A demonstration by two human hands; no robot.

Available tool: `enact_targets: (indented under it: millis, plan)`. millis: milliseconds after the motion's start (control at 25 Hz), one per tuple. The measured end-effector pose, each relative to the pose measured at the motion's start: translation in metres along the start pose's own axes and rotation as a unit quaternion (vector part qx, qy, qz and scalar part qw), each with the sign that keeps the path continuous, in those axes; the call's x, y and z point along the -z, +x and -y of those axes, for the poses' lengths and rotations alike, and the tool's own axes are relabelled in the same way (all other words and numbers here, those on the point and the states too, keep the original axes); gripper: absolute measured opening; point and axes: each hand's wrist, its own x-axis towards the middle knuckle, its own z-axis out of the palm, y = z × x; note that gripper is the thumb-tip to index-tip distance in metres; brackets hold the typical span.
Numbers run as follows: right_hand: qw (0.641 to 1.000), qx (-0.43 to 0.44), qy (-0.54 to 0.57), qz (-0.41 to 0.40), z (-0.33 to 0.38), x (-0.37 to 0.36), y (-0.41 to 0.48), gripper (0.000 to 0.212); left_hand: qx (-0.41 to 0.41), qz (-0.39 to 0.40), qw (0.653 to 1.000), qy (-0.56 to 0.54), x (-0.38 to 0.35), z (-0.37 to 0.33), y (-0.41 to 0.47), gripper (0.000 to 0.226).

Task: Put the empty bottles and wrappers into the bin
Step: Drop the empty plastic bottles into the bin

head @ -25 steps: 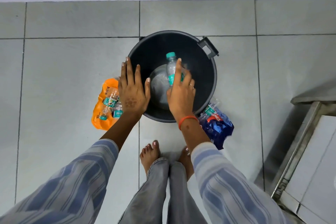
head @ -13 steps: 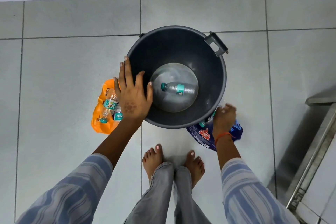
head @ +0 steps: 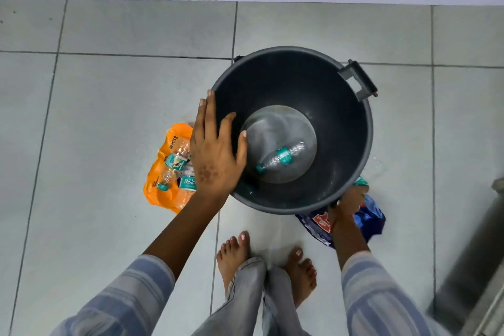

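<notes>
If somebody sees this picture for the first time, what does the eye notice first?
The dark round bin in the middle, with one clear bottle lying on its bottom. The left hand rests on its left rim, beside an orange wrapper with bottles; the right hand reaches the blue wrapper below.

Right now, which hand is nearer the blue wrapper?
Right. The right hand is down at the blue wrapper, beside the bin. The left hand rests on the bin's opposite rim, above the orange wrapper.
</notes>
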Motion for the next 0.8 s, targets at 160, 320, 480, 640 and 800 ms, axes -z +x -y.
enact_targets:
  millis: [160,320,480,640,800]
  plan:
    - [0.954,0.219,0.014,-0.205,0.042,0.033,-0.032,0.066,0.018,0.028,0.999,0.003,0.007,-0.007,0.002,0.051]
    - [0.895,0.416,0.050,-0.152,0.078,0.041,-0.088,0.067,0.027,0.058,0.997,0.036,0.011,-0.011,0.002,0.062]
    - [0.905,0.348,-0.240,0.045,0.089,-0.020,-0.094,0.071,0.006,0.058,0.997,0.048,0.015,-0.011,-0.003,0.058]
    - [0.895,0.355,-0.267,0.026,0.093,-0.026,-0.081,0.073,0.009,0.046,0.997,0.056,0.012,-0.013,-0.009,0.053]
    - [0.845,0.516,0.029,-0.139,0.084,0.024,-0.071,0.034,0.005,0.038,0.998,0.048,0.011,-0.012,-0.007,0.052]
